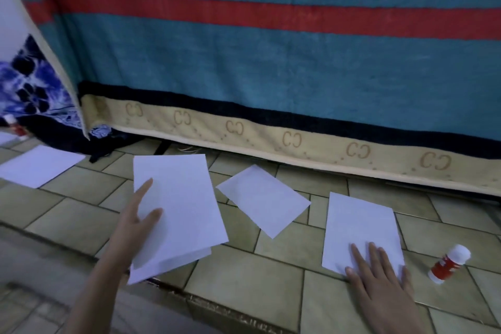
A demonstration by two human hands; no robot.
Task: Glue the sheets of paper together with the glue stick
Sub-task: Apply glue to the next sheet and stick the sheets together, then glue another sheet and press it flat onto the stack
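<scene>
My left hand [135, 222] grips a pair of white sheets [184, 198] at their left edge and holds them tilted above the tiled floor, one sheet peeking out below the other. My right hand [379, 276] lies flat, fingers spread, on the near edge of another white sheet [360, 225] on the floor. Between these lies a loose white sheet [264, 200], turned at an angle. A red glue stick [448, 264] with a white cap lies on its side just right of my right hand, not touched.
A teal blanket [271, 62] with a red stripe and beige border hangs along the back, down to the floor. Another white sheet [40, 165] lies at far left. A second glue stick [15, 126] stands by blue patterned cloth [32, 84].
</scene>
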